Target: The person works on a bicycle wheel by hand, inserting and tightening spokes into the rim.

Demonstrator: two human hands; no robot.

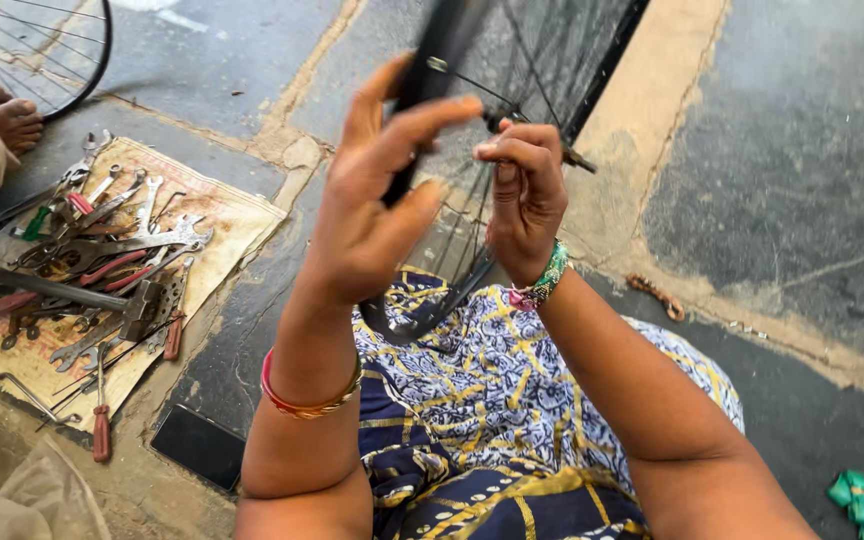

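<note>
Black wheel rim gripped, left hand raised; right hand pinching spoke.

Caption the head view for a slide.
Left hand steadies a bicycle wheel rim while right hand pinches a spoke tool; hand tools nearby.

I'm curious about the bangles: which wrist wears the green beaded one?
The right hand, pinching a spoke at the wheel rim, has the green beaded bangle. The left hand, gripping the rim, wears a red and gold bangle.

Roadside bicycle-repair spot: floor-spread tools, wheel.
</note>
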